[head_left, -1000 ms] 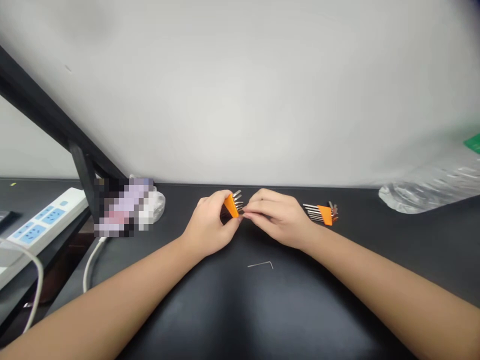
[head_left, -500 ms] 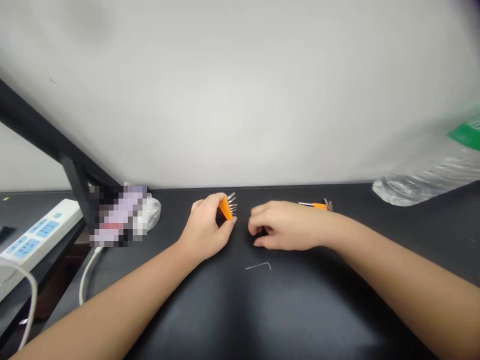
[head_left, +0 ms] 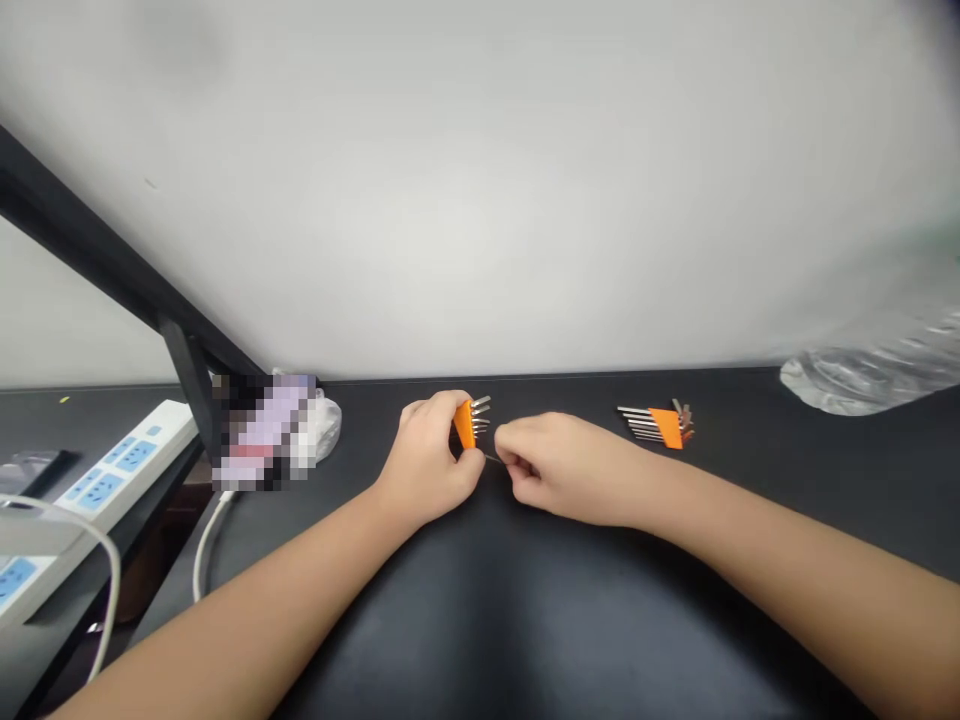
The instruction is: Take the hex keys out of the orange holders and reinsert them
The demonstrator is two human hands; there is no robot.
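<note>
My left hand (head_left: 435, 460) is closed around an orange hex key holder (head_left: 466, 424), with several silver hex keys (head_left: 481, 413) sticking out to its right. Close by, my right hand (head_left: 555, 462) pinches a thin hex key (head_left: 493, 459), whose visible part reaches toward the left thumb by the holder's lower end. Whether its tip touches the holder is hidden. A second orange holder (head_left: 667, 428), filled with hex keys, lies on the black table behind my right forearm.
At the left are a white power strip (head_left: 120, 470) with a white cable (head_left: 112, 570) and a black slanted frame (head_left: 135, 275). A crumpled clear plastic bag (head_left: 319, 430) sits beside a pixelated object. Clear plastic wrapping (head_left: 862, 375) lies at the right, against the wall.
The thin hex key that lay on the table is now in my right hand, raised to the holder. My view has shifted slightly, uncovering the second holder.
</note>
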